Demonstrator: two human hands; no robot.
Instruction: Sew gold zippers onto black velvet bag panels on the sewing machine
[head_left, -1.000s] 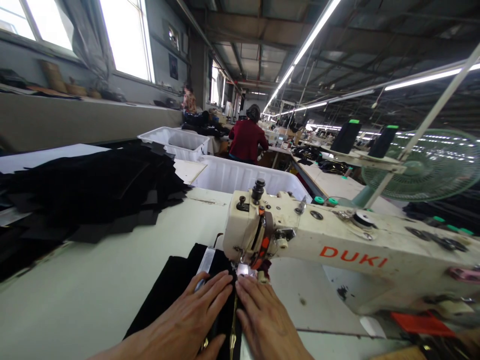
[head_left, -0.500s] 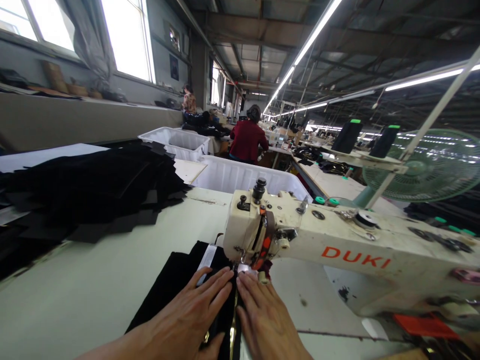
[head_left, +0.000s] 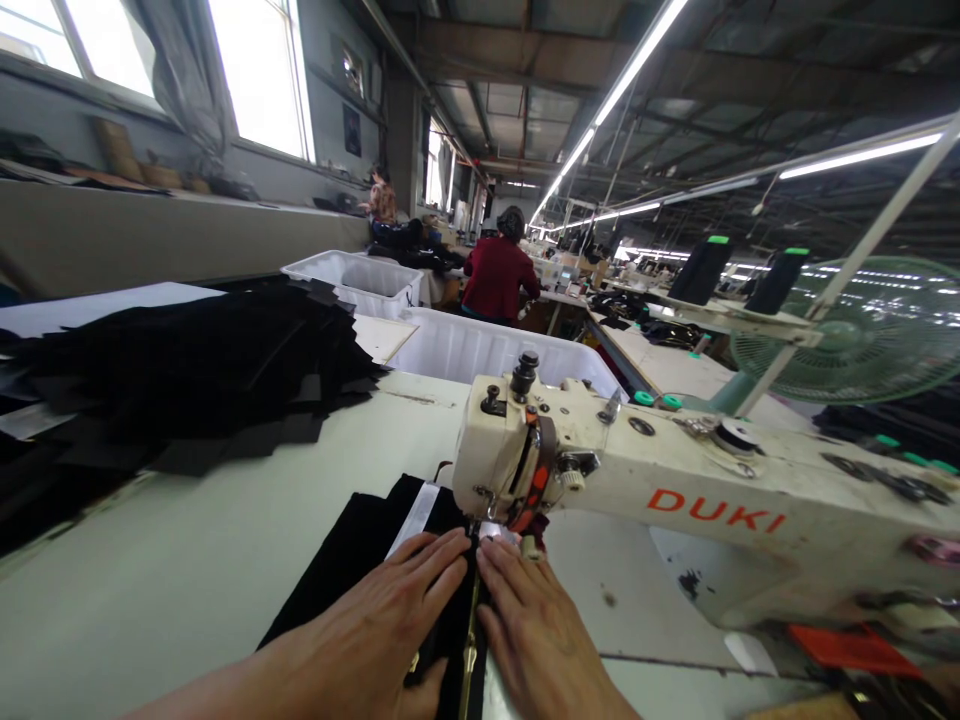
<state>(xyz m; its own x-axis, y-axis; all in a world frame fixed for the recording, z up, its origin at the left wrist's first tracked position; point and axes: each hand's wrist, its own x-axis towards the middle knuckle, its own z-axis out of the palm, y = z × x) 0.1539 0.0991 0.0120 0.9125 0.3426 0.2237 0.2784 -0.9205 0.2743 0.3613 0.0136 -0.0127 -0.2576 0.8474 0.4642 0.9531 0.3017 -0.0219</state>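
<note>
Black fabric (head_left: pixel 322 570) lies on the pale table under the head of a white sewing machine (head_left: pixel 484 440). My left hand (head_left: pixel 390 615) rests flat on it, fingers stretched toward the needle area and partly covering a white strip (head_left: pixel 415 522). To the right of the gold-toned zipper (head_left: pixel 471 640), my right hand (head_left: pixel 536 625) lies palm down, its fingertips close to the presser foot. The zipper runs between both hands toward the needle. Neither hand grasps anything; the fingers press the cloth. The hands and the machine head hide the needle point.
A stack of black fabric pieces (head_left: pixel 195 370) covers the table's left side. Behind the machine stand white plastic bins (head_left: pixel 502 345). Black thread cones (head_left: pixel 701 270) and a green fan (head_left: pixel 847 330) are at right. A person in a dark red top (head_left: pixel 499 275) sits ahead, facing away.
The black fabric and its white strip have slid slightly away from me. The left fingers have shifted a little, showing more of the strip. My view has moved slightly.
</note>
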